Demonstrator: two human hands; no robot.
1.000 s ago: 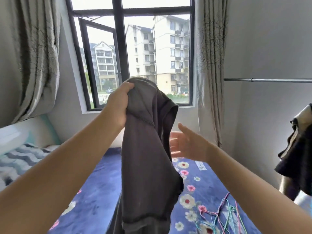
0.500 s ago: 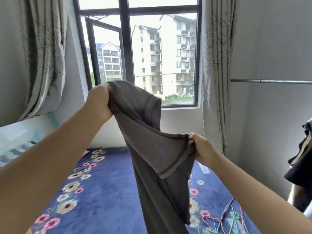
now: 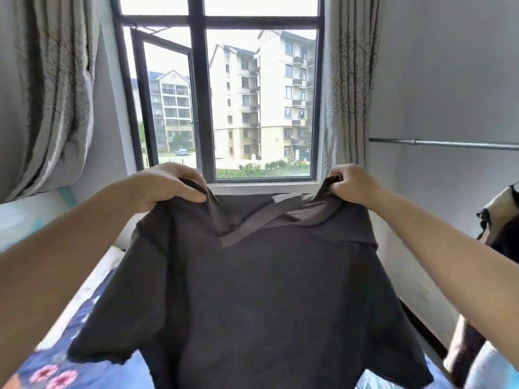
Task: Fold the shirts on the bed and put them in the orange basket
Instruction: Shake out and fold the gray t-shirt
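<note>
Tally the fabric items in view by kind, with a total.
Grey shirt, held up by the left hand and right hand: 1
Curtains, one on the left and one on the right of the window: 2
Blue floral bedsheet: 1
Dark hanging garment at the right edge: 1
Total: 5

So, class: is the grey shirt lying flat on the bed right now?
No: the left hand and right hand each pinch a shoulder of the grey shirt, holding it up spread above the bed.
</note>
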